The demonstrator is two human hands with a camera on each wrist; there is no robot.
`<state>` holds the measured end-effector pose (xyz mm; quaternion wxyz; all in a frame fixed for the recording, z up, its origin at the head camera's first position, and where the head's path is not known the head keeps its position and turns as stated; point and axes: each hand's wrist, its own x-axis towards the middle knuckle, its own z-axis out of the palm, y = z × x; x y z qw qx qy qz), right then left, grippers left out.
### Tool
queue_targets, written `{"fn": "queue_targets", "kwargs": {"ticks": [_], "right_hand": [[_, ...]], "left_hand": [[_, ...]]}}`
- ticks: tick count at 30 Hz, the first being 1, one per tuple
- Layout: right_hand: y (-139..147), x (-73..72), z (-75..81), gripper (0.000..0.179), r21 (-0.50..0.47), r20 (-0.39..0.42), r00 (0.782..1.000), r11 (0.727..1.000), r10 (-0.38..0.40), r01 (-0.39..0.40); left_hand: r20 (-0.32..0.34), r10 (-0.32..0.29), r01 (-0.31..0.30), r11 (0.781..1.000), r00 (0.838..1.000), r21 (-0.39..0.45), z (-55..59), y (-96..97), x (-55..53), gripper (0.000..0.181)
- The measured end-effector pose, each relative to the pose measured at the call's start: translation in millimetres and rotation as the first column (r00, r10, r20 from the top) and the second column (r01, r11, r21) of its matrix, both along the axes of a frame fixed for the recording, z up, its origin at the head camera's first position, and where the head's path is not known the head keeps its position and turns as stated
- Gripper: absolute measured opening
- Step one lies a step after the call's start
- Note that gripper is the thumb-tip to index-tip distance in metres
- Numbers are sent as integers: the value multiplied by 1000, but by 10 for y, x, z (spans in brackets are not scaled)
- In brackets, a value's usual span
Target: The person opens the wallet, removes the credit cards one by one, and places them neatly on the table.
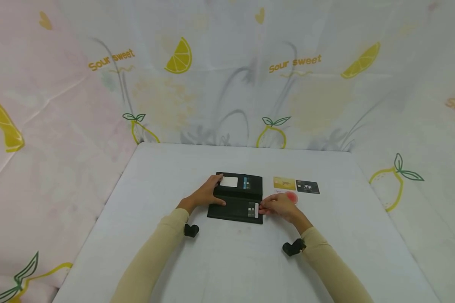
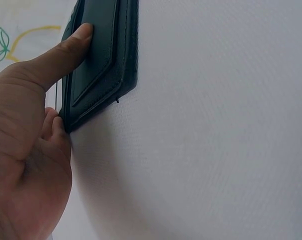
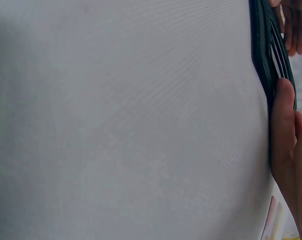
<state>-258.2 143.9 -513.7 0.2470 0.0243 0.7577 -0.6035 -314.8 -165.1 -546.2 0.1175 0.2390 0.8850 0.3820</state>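
Observation:
A black wallet (image 1: 235, 198) lies unfolded on the white table, with a white card (image 1: 229, 182) and a blue-and-dark card (image 1: 246, 183) in its upper half. My left hand (image 1: 204, 194) grips its left side, the thumb (image 2: 73, 47) flat on the leather and the other fingers at the edge. At the right edge of the lower half, my right hand (image 1: 282, 206) pinches a dark card with a white end (image 1: 252, 209), which sits partly over that half. In the right wrist view the right thumb (image 3: 283, 115) lies along the wallet's edge.
To the right of the wallet lie a gold card (image 1: 284, 183), a black card marked Vip (image 1: 308, 187) and a white card with a red circle (image 1: 292, 197), partly hidden by the right hand. A lemon-print cloth (image 1: 227, 84) hangs behind the table.

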Motion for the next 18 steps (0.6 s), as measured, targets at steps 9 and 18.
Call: {"fn": "queue_targets", "kwargs": {"ticks": [9,18], "right_hand": [[17,0,-30,27,-40,-20,999,999,26,-27],[10,-29,38,27,-4,-1,1000,1000,3,-3]], "left_hand": [[-12,4,-4,1000,1000,-1,-3,-8,-5,112],[-27,-4,5,1000,1000,8,-14,-5,-15,112]]}}
